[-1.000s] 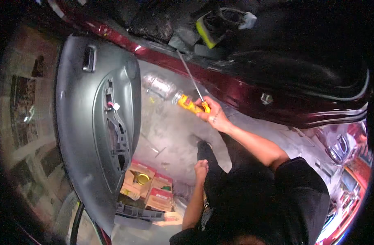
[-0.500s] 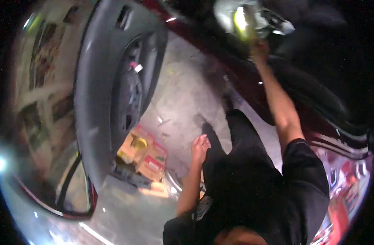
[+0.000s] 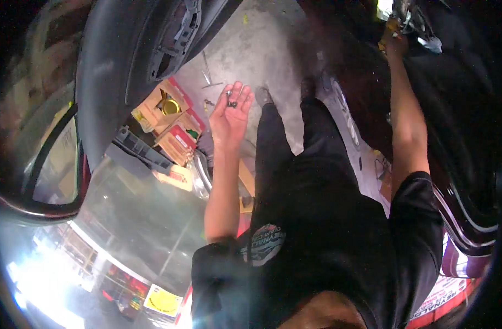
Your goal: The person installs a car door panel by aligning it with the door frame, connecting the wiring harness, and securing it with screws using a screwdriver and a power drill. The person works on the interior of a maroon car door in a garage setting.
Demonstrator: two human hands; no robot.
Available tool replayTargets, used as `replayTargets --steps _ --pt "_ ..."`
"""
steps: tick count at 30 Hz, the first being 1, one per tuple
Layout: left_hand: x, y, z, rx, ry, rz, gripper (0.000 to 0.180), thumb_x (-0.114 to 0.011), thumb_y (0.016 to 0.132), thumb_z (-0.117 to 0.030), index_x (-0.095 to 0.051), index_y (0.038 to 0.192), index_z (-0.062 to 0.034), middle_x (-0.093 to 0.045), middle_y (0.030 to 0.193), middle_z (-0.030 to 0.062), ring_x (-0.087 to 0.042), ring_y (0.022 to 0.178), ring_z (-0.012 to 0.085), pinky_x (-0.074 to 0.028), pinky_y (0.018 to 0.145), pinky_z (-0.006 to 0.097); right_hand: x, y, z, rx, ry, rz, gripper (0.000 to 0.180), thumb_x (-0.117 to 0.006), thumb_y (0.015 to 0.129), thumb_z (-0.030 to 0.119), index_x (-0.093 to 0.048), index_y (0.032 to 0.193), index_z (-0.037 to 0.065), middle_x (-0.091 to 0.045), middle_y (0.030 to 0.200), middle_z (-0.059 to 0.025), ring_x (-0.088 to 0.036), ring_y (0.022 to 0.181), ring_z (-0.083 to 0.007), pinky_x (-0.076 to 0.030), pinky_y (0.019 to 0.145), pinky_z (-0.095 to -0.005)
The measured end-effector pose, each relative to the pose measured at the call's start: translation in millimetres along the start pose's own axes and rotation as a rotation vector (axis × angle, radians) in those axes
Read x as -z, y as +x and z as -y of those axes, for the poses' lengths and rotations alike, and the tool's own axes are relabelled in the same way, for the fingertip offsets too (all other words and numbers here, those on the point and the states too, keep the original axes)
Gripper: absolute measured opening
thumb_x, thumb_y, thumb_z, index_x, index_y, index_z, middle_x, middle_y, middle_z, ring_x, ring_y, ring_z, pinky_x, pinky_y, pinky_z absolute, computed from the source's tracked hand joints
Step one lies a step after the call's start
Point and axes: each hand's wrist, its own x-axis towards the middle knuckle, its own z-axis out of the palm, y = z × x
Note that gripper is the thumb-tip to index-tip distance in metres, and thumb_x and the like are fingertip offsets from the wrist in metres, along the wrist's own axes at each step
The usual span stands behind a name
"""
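My left hand point(image 3: 233, 118) is held palm up over the floor, fingers stretched out and slightly curled. A few small dark metal bolts point(image 3: 232, 103) rest across its fingers. Off to the upper right, my right arm reaches into the dark car interior. There my right hand point(image 3: 396, 46) is closed around a yellow and black tool point(image 3: 382, 45), whose exact kind is too dim to make out. Close beyond it are a bright yellow-white patch point(image 3: 384, 8) and a pale, shiny part point(image 3: 429, 44).
An open car door point(image 3: 106, 71) with its mirror point(image 3: 53, 159) fills the left. Cardboard boxes point(image 3: 158, 104), a yellow roll point(image 3: 170, 106) and a dark plastic trim piece point(image 3: 141, 151) lie below it. A T-shaped metal tool point(image 3: 208, 77) is on the concrete floor point(image 3: 278, 33). The dark car sill runs along the right.
My left hand has come up and turned, its palm now showing with the bolts. The view has shifted, and my right hand appears farther right, still at the car interior.
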Motion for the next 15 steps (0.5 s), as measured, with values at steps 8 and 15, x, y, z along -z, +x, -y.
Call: replayTargets --steps 8,15 --pt "7 -21 -3 -0.069 -0.050 0.102 0.020 -0.053 0.100 -0.013 -0.060 0.115 -0.0024 -0.062 0.125 0.0151 -0.053 0.127 0.0354 -0.040 0.113 0.052 51 -142 107 0.134 0.541 0.490 0.039 -0.070 0.092 0.027 -0.060 0.122 0.004 -0.059 0.082 -0.0035 -0.056 0.066 -0.0143 -0.047 0.060 -0.0317" --pt "9 -8 -17 -0.169 -0.070 -0.071 0.017 -0.055 0.101 -0.019 -0.060 0.108 -0.0038 -0.062 0.122 0.0144 -0.054 0.125 0.0323 -0.043 0.111 0.049 177 -280 196 0.530 0.472 1.152 0.039 -0.061 0.096 0.028 -0.061 0.127 0.004 -0.067 0.092 -0.0184 -0.066 0.081 -0.0293 -0.052 0.077 -0.0373"
